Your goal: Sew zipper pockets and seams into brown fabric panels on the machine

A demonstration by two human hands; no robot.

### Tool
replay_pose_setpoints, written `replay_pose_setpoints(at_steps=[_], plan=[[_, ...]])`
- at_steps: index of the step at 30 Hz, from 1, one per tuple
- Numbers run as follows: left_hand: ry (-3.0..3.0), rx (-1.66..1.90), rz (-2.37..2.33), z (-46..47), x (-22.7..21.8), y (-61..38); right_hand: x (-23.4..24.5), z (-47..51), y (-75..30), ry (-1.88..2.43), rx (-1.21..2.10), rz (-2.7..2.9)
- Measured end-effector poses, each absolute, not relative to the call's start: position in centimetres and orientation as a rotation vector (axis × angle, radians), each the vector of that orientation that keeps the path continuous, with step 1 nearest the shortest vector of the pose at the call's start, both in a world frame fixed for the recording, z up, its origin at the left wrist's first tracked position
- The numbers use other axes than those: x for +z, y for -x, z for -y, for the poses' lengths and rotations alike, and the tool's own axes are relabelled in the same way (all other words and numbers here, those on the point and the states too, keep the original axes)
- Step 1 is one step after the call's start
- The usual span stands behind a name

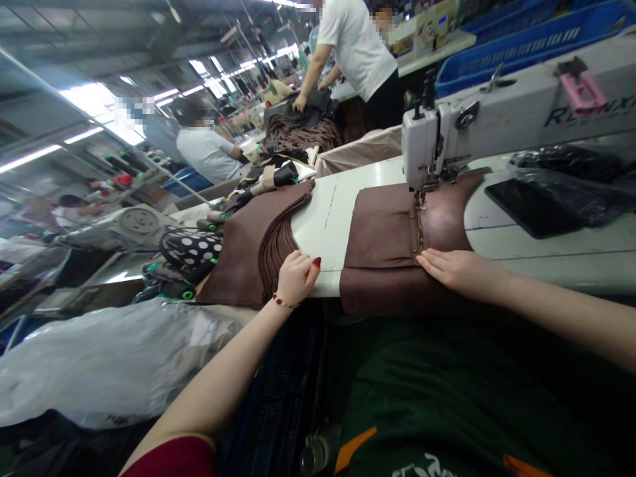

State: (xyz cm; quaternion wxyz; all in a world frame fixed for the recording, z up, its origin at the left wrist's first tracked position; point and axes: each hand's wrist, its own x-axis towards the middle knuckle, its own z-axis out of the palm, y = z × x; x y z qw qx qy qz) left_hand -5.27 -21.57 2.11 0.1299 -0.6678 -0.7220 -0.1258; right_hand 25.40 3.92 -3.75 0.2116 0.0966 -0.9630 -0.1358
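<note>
A brown leather-like panel (382, 228) lies flat on the sewing machine bed, with a metal zipper (419, 232) running through it below the needle and presser foot. My right hand (454, 270) rests on this panel, fingers stretched out and lying flat, their tips at the near end of the zipper. The sewing machine head (422, 149) stands directly above the panel. My left hand (297, 281) is curled closed at the table's front edge, with nothing visible in it. Just left of it sits a stack of brown panels (248, 238) with curved edges.
A dark phone (534, 209) and a clear plastic bag (581, 179) lie right of the panel. Thread spools and a polka-dot item (191, 245) stand beyond the stack. White plastic sheeting (109, 364) covers the lower left. Behind, a person (355, 50) handles piled brown pieces; blue crates (527, 50) stand at the back right.
</note>
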Motion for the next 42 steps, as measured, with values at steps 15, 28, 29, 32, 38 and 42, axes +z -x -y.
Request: replay_pose_setpoints(at_steps=[15,28,29,32,38,42], plan=[[2.417,-0.318,2.063,20.5,-0.4,5.8,-3.2,-4.0,-26.0,-0.193,-0.236,2.744],[2.616,-0.431,1.864,10.7,1.3,-3.7,-4.3,-3.6,-28.2,0.105,0.285,2.71],[2.699,-0.45,1.83,10.3,1.0,-4.3,-4.1,-3.6,-28.2,0.108,0.306,2.71],[2.774,-0.518,1.864,9.7,0.0,-5.1,-3.5,-3.8,-28.5,0.108,0.434,2.694],[2.461,-0.663,2.11,9.3,-0.9,-7.0,-2.7,-5.9,-28.2,0.278,0.721,2.564],[2.22,-0.6,2.184,9.0,-1.4,-9.3,-2.6,-7.9,-26.4,0.203,0.775,2.617]])
